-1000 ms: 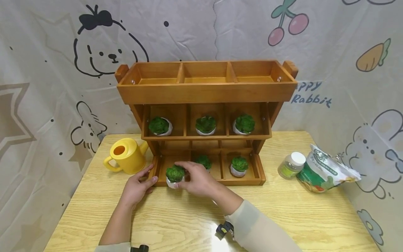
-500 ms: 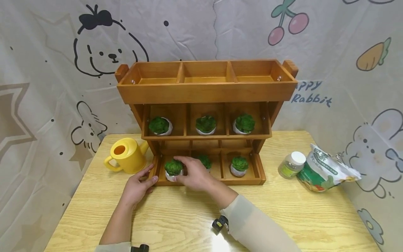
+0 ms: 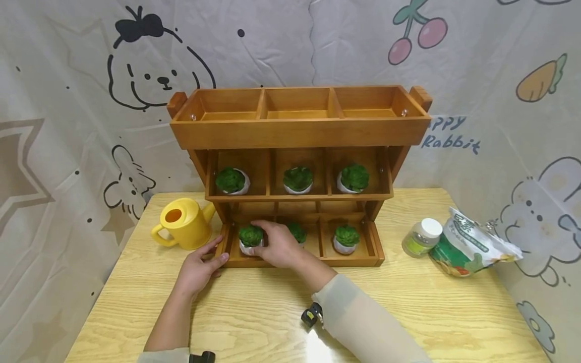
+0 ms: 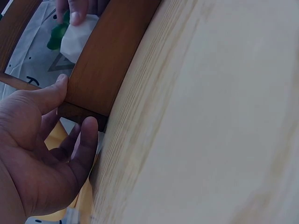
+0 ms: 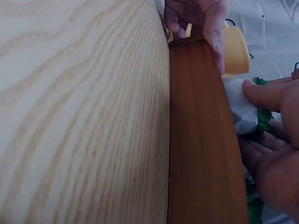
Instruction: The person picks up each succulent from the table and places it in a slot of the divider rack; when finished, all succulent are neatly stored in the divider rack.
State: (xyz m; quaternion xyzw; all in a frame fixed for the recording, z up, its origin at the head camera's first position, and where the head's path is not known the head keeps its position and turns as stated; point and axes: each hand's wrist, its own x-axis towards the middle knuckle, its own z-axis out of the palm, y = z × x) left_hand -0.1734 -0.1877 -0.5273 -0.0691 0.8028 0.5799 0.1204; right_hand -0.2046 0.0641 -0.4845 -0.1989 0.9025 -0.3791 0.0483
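Observation:
A small succulent in a white pot sits in the left compartment of the bottom tier of a wooden plant shelf. My right hand holds this pot, its thumb against the white side and the fingers round the back. My left hand grips the left front corner of the bottom tier, thumb at the upper edge and fingers at the end face, as the left wrist view shows. Partly behind the right hand, another potted succulent stands in the middle compartment. A third potted succulent occupies the right one.
Three more potted succulents, one of them at the centre, fill the middle tier. A yellow watering can stands left of the shelf. On the right are a white-lidded jar and a green and white bag. A printed cloth hangs behind.
My right hand has moved the potted succulent back and slightly up in the head view, from over the front edge into the left compartment. The left hand keeps its place.

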